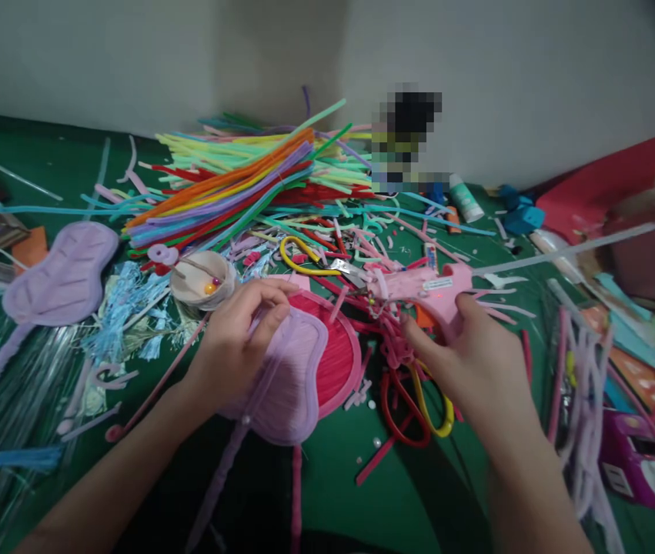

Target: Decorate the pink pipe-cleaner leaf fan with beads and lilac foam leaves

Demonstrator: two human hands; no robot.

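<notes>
My left hand point(249, 331) is closed at the upper edge of a lilac fan-shaped piece point(289, 381) made of pipe cleaners, with a stick hanging down toward me. Under it lies a red round fan with a pink rim point(342, 354). My right hand point(471, 362) is wrapped round the handle of a pink glue gun point(425, 291), whose nozzle points left toward the lilac piece. A clear glue stick point(563, 250) runs out of its back. Red-handled scissors point(405, 408) and yellow-handled scissors point(442, 412) lie below the gun.
A large heap of coloured pipe cleaners point(235, 185) is at the back. A small cup point(203, 281) holds beads. Another lilac fan point(65, 273) lies left, near blue tassels point(125, 308). At right are a purple pack point(642, 462) and red sheet point(604, 185).
</notes>
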